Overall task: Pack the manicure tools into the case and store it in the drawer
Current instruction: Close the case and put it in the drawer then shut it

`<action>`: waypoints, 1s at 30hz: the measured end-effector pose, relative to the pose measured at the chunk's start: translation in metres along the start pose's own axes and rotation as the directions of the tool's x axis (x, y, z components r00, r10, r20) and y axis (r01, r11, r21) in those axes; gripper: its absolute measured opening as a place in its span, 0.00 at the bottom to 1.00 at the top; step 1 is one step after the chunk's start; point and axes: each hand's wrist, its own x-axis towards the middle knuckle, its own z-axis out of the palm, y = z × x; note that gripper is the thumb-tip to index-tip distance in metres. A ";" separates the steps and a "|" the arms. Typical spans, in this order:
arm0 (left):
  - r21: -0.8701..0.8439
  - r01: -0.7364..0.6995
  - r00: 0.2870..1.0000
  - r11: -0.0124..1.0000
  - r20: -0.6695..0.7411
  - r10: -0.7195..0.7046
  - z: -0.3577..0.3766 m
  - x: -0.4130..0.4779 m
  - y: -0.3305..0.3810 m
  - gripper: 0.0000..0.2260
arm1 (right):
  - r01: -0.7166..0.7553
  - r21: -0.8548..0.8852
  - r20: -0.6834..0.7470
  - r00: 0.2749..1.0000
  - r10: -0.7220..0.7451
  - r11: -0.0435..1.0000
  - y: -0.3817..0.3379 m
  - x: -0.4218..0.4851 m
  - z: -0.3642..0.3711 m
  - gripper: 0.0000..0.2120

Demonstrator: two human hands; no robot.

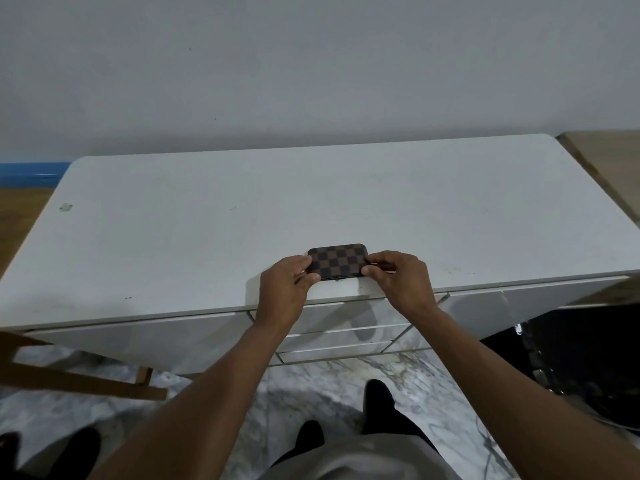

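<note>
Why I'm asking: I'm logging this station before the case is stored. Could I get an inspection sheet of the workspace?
Surface: white desk top, small mark near its left edge.
Job's things: checkered case closed, near the front edge; drawers below shut.
Clutter: nothing seen.
Grippers: left hand and right hand each pinch one end of the case with curled fingers.
Cables: nothing seen.
Surroundings: grey wall, marbled floor, wooden frame at left.
</note>
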 end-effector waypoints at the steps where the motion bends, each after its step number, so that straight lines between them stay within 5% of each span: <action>1: 0.020 -0.003 1.000 1.000 0.004 0.003 0.001 0.001 -0.001 0.16 | 0.000 -0.020 -0.010 1.000 0.000 1.000 0.000 -0.001 0.001 0.10; 22: 0.096 0.029 0.999 0.995 0.041 -0.033 0.002 0.007 -0.001 0.17 | -0.005 -0.180 -0.032 0.999 -0.001 0.984 -0.010 -0.003 0.008 0.07; 26: 0.119 -0.007 0.999 0.993 0.045 0.002 0.003 0.004 0.004 0.07 | -0.005 -0.162 -0.067 0.998 -0.006 0.987 -0.011 -0.003 0.012 0.08; 28: 0.142 -0.030 0.999 0.989 0.039 0.024 0.004 0.005 0.004 0.13 | -0.006 -0.163 -0.079 0.997 -0.007 0.987 -0.012 -0.002 0.013 0.08; 30: 0.142 -0.020 0.999 0.990 0.046 0.014 0.005 0.005 0.004 0.08 | -0.010 -0.171 -0.086 0.996 -0.005 0.985 -0.012 -0.004 0.014 0.08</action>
